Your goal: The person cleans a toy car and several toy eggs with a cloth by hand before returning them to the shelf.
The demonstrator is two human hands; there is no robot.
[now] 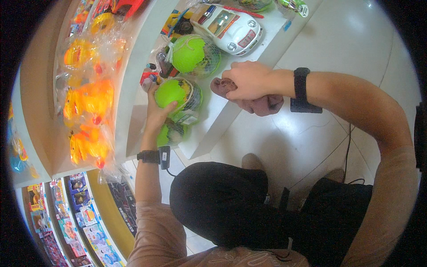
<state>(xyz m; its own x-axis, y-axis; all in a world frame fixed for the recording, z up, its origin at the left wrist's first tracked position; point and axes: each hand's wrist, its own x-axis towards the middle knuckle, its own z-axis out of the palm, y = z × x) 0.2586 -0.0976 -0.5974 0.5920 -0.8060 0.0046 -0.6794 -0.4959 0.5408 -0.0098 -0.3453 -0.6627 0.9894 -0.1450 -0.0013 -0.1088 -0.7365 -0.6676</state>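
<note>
My left hand (157,106) grips a green-and-clear toy ball (169,93) in a net, which sits on the low white shelf (213,115). My right hand (250,80) is closed around a bunched brown cloth (263,104) above the front edge of that shelf. Just behind the held ball is a second netted green ball (188,53). A third green ball (166,134) shows partly beneath my left wrist. Farther back, a white toy police car (230,30) stands near my right hand.
Bagged orange-yellow plastic toys (88,100) fill the shelf above on the left. Boxed toys (90,217) line shelves at the lower left. Small toys (151,76) lie behind the balls. A black cable (348,147) runs over the tiled floor (320,140) by my feet.
</note>
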